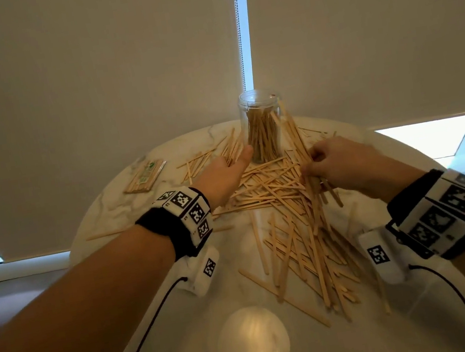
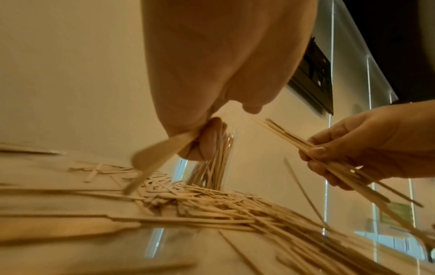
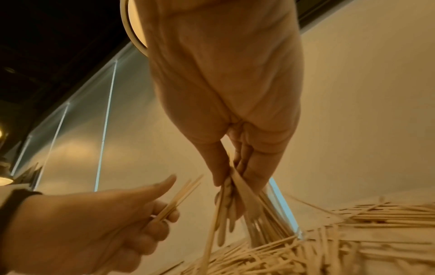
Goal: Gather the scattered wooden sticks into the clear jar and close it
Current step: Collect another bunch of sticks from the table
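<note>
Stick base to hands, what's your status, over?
Left hand grips a few sticks; right hand grips a bundle. Jar open, part full. Big pile still on the table. Lid lies near.

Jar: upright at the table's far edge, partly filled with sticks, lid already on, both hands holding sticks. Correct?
Not quite: the jar has no lid on; the head view shows its mouth open. The rest holds: it stands upright at the far edge, partly filled, with left hand and right hand each holding sticks.

Head view downward; wrist views close, upward, sharing sticks [image 2: 212,201].
</note>
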Motion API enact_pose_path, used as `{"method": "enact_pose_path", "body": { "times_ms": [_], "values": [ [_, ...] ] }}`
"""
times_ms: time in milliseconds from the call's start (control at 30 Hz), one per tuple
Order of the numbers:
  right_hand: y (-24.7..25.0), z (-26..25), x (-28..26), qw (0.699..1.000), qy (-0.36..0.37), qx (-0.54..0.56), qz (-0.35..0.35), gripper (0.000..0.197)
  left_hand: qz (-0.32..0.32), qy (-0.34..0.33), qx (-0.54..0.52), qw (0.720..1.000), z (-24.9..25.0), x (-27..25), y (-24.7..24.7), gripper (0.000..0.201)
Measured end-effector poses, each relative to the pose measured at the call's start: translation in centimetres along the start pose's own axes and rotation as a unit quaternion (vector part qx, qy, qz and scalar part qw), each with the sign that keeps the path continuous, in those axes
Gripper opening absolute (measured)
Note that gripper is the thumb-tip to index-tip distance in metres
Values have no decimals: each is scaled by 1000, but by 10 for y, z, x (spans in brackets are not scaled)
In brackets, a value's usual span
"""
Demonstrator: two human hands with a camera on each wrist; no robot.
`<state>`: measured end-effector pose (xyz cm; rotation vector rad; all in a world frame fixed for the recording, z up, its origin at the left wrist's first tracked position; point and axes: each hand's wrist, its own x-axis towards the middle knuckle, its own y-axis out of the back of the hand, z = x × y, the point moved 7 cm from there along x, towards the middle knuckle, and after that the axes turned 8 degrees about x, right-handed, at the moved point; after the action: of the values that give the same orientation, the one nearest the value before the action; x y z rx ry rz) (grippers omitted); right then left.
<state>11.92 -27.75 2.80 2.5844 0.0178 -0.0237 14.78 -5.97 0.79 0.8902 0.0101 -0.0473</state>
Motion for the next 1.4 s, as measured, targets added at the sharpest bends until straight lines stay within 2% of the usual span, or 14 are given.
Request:
{"method": "enact_pose_path", "body": {
  "times_ms": [67,133,300,433,533,600,700,767,833,967,1067,1167,1267,1400],
  "values": [
    [-11,-14,1,999,34,16,-11,9,27,-8,-80,996,8,4,4,88],
    [-23,-30,2,997,68,26,-25,8,37,-34,-163,985,21,4,6,66],
    [-52,-63,17,988,149,-23,-30,16,-28,-45,-351,935,35,16,-11,43],
    [-60,-72,37,987,159,-35,-15,19,71,9,-341,938,21,34,-8,46],
    [-59,-74,47,986,161,-43,-12,15,105,52,-358,926,5,45,-5,48],
    [-57,-69,52,988,143,-57,-23,16,106,65,-425,896,0,51,-4,40],
    [-59,-61,55,988,110,-92,-60,34,111,63,-580,804,-1,60,3,26],
    [-63,-59,56,983,97,-134,-81,53,118,42,-641,757,2,67,8,24],
    [-67,-60,58,981,94,-137,-102,53,123,29,-658,743,7,70,13,31],
    [-67,-63,61,975,87,-42,-202,30,114,-17,-675,729,25,76,19,39],
    [-58,-67,67,976,76,41,-198,15,59,-58,-676,733,47,78,19,38],
    [-49,-72,71,979,80,53,-178,15,31,-98,-615,782,63,79,24,41],
    [-25,-76,70,984,107,-4,-141,39,43,-140,-533,834,69,80,34,42],
    [30,-82,68,985,155,76,26,60,41,-183,-369,910,65,82,27,40]
  ]
}}
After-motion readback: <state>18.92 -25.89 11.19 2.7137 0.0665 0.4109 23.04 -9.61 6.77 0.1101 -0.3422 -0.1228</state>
